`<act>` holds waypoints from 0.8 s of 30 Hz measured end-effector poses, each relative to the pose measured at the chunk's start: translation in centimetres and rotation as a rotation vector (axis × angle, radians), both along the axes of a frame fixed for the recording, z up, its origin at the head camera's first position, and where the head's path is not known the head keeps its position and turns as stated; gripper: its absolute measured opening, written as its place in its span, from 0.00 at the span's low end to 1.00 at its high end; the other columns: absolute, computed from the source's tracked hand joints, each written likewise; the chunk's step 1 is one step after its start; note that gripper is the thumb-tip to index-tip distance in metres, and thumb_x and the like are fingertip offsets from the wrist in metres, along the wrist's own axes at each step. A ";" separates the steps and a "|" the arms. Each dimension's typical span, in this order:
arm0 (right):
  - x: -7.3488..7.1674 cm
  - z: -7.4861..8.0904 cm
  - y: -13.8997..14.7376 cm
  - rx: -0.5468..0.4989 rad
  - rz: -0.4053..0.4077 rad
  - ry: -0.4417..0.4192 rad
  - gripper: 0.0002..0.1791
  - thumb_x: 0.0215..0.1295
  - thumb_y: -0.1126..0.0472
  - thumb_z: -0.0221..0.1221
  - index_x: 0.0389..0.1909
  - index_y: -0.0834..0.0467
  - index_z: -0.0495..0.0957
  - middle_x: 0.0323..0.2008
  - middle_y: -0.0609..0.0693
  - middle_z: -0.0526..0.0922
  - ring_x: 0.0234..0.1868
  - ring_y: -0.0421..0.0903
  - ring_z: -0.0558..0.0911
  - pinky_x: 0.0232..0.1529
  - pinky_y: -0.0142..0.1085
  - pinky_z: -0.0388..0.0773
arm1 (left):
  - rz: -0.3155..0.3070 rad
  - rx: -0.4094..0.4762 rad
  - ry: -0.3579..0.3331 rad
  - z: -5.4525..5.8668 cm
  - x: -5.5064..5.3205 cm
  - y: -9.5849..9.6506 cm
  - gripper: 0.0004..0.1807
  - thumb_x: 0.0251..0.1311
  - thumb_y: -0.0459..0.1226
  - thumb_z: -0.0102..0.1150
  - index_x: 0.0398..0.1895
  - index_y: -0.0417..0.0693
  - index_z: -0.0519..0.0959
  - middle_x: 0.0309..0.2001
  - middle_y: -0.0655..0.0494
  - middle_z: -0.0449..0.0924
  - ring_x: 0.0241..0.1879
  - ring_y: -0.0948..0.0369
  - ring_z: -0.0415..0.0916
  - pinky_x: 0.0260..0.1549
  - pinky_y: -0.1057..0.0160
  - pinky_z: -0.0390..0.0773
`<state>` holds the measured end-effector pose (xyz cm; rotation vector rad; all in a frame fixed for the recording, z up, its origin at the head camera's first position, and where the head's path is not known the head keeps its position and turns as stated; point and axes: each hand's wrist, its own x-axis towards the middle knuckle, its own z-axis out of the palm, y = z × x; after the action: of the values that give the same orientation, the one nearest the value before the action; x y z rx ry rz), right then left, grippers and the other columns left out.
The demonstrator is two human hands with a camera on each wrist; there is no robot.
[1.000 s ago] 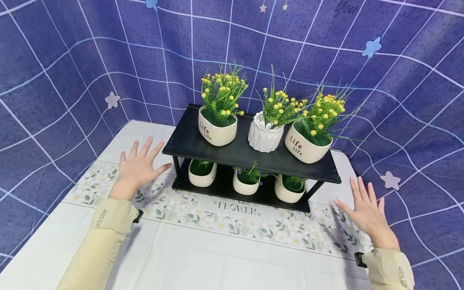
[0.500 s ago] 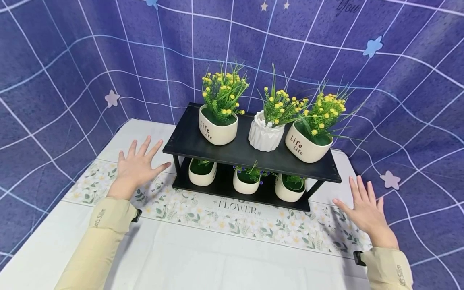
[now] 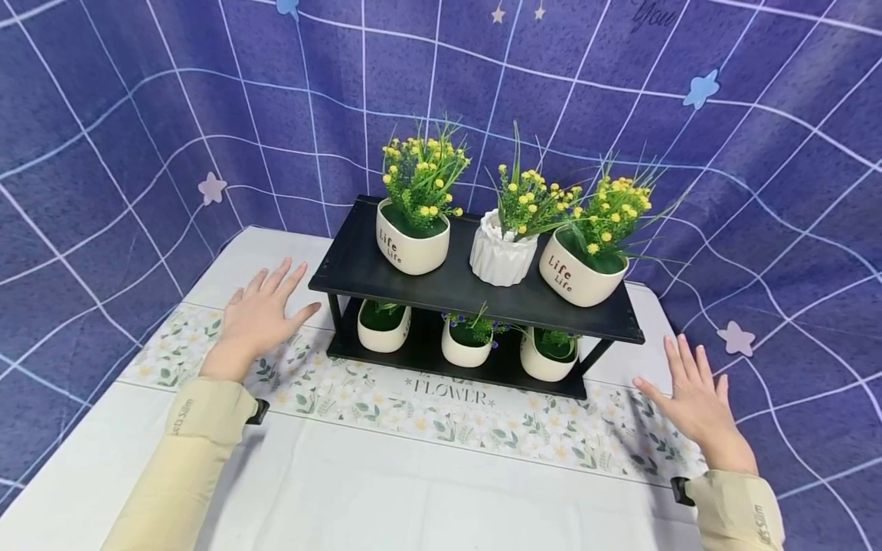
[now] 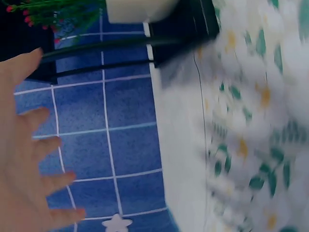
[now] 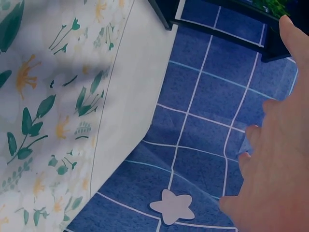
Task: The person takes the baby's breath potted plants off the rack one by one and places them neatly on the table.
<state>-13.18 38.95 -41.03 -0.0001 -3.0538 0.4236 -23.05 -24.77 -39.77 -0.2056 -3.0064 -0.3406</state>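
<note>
A black two-tier shelf (image 3: 427, 287) stands on the table between my hands. On its top board are a left cream pot (image 3: 413, 249) with yellow flowers, a ribbed white pot (image 3: 503, 256) in the middle, and a right cream pot (image 3: 586, 279), also planted with yellow flowers. Three smaller cream pots, such as the middle one (image 3: 465, 348) with purple flowers, sit on the lower board. My left hand (image 3: 258, 321) is spread beside the shelf's left end, apart from it and holding nothing. Off the right end, my right hand (image 3: 699, 402) is likewise spread with nothing in it.
A white cloth with a floral band (image 3: 427, 421) and the word FLOWER covers the table. Behind and at both sides hangs a blue-purple curtain (image 3: 276, 115) with grid lines and stars. Grass blades from the right pot overhang the shelf's right end.
My left hand has shifted very slightly left, its fingers a little closer together. The right hand, shelf and pots stay in place; the head view shifts slightly.
</note>
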 end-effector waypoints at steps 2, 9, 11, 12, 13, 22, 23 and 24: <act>0.0 -0.1 0.0 -0.007 0.001 0.018 0.49 0.70 0.35 0.45 0.77 0.50 0.26 0.77 0.59 0.28 0.76 0.62 0.26 0.63 0.76 0.28 | -0.027 0.117 0.046 0.0 0.1 0.1 0.41 0.67 0.66 0.35 0.78 0.67 0.39 0.79 0.53 0.41 0.75 0.39 0.45 0.67 0.31 0.49; -0.2 -0.2 -0.1 -0.042 0.007 0.109 0.46 0.73 0.40 0.44 0.77 0.55 0.32 0.77 0.65 0.37 0.77 0.63 0.33 0.64 0.75 0.33 | -0.146 0.597 0.199 0.2 0.2 0.8 0.32 0.73 0.47 0.44 0.77 0.63 0.49 0.77 0.48 0.51 0.74 0.40 0.50 0.67 0.31 0.51; -0.3 -0.1 -0.3 -0.056 0.011 0.129 0.45 0.73 0.41 0.45 0.77 0.56 0.32 0.76 0.66 0.38 0.77 0.64 0.34 0.64 0.75 0.33 | -0.191 0.688 0.230 0.4 0.1 1.0 0.31 0.73 0.42 0.45 0.77 0.61 0.51 0.76 0.49 0.52 0.74 0.41 0.51 0.70 0.36 0.50; -0.4 0.0 -0.4 -0.065 0.013 0.137 0.45 0.73 0.41 0.45 0.77 0.57 0.33 0.76 0.66 0.38 0.77 0.64 0.35 0.64 0.75 0.33 | -0.210 0.726 0.243 0.4 0.1 1.1 0.31 0.73 0.40 0.45 0.77 0.59 0.52 0.76 0.49 0.53 0.74 0.42 0.51 0.71 0.38 0.50; -0.5 0.1 -0.5 -0.075 0.014 0.147 0.44 0.74 0.42 0.45 0.77 0.57 0.33 0.76 0.66 0.38 0.77 0.64 0.36 0.64 0.75 0.34 | -0.227 0.756 0.251 0.5 0.1 1.2 0.31 0.73 0.39 0.46 0.76 0.58 0.53 0.76 0.50 0.54 0.74 0.42 0.52 0.72 0.39 0.50; -1.1 1.1 -1.4 -0.180 0.042 0.218 0.42 0.75 0.47 0.46 0.77 0.60 0.37 0.76 0.67 0.42 0.76 0.66 0.41 0.69 0.70 0.34 | -0.245 0.824 0.192 1.8 0.2 2.8 0.32 0.71 0.38 0.48 0.76 0.51 0.53 0.76 0.47 0.52 0.74 0.43 0.50 0.72 0.39 0.48; -1.2 1.2 -1.6 -0.193 0.043 0.226 0.42 0.74 0.47 0.47 0.77 0.60 0.37 0.76 0.67 0.43 0.76 0.66 0.42 0.70 0.68 0.34 | -0.245 0.825 0.183 2.2 0.3 3.1 0.32 0.71 0.37 0.48 0.76 0.50 0.53 0.76 0.46 0.52 0.74 0.42 0.49 0.72 0.38 0.48; -1.3 1.4 -1.7 -0.200 0.037 0.232 0.42 0.74 0.47 0.47 0.77 0.60 0.38 0.75 0.68 0.44 0.76 0.68 0.43 0.71 0.67 0.36 | -0.249 0.826 0.182 2.3 0.4 3.2 0.32 0.71 0.38 0.48 0.76 0.49 0.54 0.76 0.46 0.52 0.75 0.43 0.49 0.72 0.38 0.48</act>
<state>-14.47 37.21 -39.64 0.0907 -2.7760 0.6777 -22.69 -21.52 -37.47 -0.4842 -2.4062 -1.4295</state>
